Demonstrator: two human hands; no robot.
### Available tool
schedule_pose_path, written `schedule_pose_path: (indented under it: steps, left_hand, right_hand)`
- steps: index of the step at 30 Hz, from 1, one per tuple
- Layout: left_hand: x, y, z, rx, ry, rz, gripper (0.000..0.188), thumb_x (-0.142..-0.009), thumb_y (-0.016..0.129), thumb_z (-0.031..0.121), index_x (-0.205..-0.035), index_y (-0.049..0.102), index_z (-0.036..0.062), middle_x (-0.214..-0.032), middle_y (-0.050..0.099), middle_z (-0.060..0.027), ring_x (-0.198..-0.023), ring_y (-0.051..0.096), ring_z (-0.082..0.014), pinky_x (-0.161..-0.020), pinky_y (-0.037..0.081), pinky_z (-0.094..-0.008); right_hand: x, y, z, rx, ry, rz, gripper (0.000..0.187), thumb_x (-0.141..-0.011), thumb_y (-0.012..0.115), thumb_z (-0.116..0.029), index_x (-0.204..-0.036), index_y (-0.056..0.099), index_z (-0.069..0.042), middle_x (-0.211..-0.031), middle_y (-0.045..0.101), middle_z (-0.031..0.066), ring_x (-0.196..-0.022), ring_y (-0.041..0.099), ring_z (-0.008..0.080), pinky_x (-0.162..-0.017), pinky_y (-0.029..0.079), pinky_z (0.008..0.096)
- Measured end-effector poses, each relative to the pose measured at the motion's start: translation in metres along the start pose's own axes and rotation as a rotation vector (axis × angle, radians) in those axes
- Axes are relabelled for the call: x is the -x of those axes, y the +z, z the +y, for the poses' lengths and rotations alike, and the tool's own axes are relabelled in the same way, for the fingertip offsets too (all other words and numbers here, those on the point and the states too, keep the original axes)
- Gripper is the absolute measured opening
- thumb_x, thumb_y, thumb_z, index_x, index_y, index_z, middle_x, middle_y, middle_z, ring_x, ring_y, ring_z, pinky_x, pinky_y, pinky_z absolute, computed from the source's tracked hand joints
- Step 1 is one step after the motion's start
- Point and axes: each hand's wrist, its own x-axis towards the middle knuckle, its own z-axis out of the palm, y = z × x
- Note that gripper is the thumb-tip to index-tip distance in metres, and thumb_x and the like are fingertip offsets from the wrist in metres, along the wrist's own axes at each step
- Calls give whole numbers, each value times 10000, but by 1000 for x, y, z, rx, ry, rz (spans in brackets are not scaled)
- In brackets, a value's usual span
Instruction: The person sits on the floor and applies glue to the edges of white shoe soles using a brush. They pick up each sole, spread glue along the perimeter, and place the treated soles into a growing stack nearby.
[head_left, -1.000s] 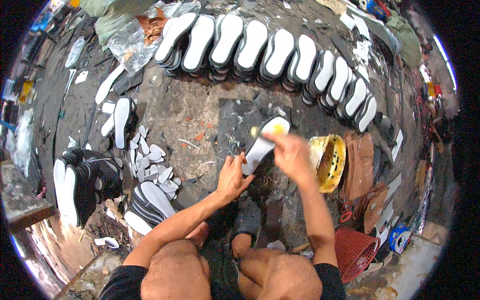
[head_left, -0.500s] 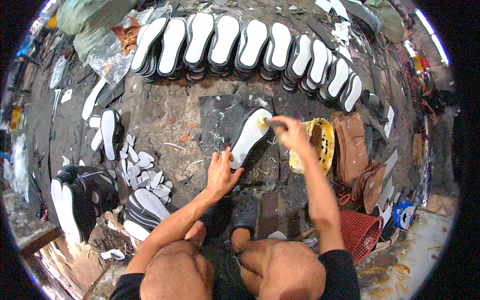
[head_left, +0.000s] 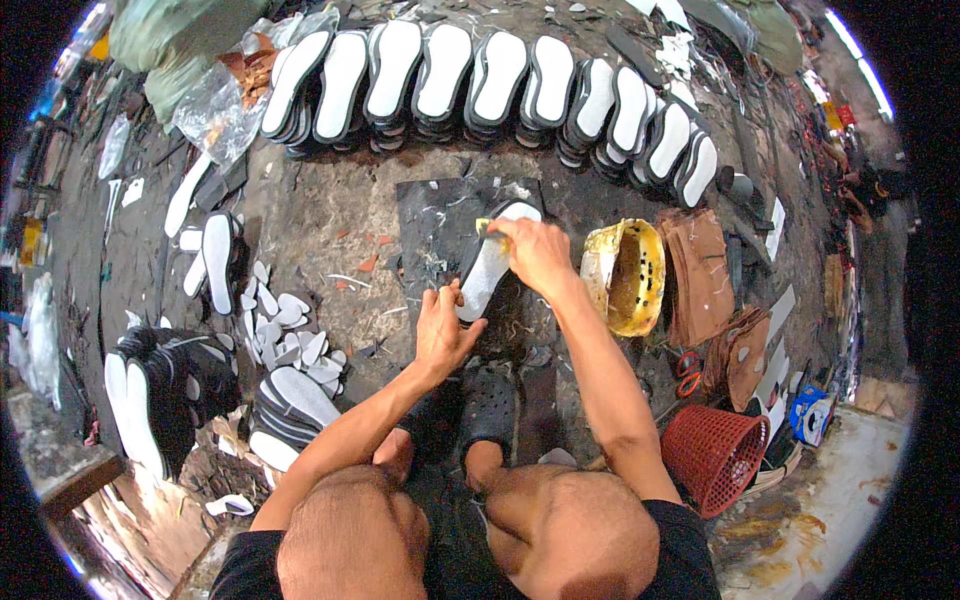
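**Soles on a gritty floor**

Going from the left, we see a heap of black shoe soles with white insoles (head_left: 160, 390) stacked on edge, then a scatter of small white heel-shaped offcuts (head_left: 285, 325) on the rough, dusty floor (head_left: 330, 220). Our left hand (head_left: 440, 330) presses its fingers down on the near end of a long white insole in a black sole (head_left: 490, 265), pinning it flat on a dark, scratched rubber mat (head_left: 435, 215). Our right hand (head_left: 535, 250) is clenched around a small yellowish tool at the far end of that same sole; we cannot tell what kind of tool it is. Just to the right sits a round yellow tub (head_left: 625, 275), its walls crusted and smeared, then flat brown leather-like sheets (head_left: 700, 275). Lower right stands a red plastic mesh basket (head_left: 715, 455). Along the top runs a curved row of finished soles (head_left: 480, 75), smooth white ovals edged in black.
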Motion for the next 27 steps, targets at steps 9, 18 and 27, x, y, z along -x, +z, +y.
schedule_pose_path:
  steps: [9, 18, 27]
  left_hand:
    - [1, 4, 11, 75, 3, 31, 664, -682, 856, 130, -1189, 447, 4, -1020, 555, -185, -964, 519, -386, -813, 466, -476]
    - [-74, -60, -6, 355, -187, 409, 717, -682, 841, 181, -1175, 360, -18, -1146, 580, -193, -1079, 580, -328, -959, 464, -433]
    - [-270, -181, -71, -301, -173, 517, 795, -627, 883, 168, -1273, 447, 13, -1275, 517, -189, -1134, 515, -406, -980, 450, -481]
  right_hand:
    - [55, -17, -16, -647, 151, 254, 257, -857, 691, -169, -1104, 706, -99, -1029, 724, 172, -929, 706, 321, -801, 545, 415]
    - [116, -145, 7, -1118, 552, 1047, 371, -888, 698, -7, -1239, 577, 8, -1170, 651, 77, -1012, 636, 194, -901, 522, 338]
    - [98, -113, -1, -924, 469, 846, 286, -904, 697, -42, -1166, 631, 52, -1089, 675, 70, -944, 624, 153, -861, 505, 305]
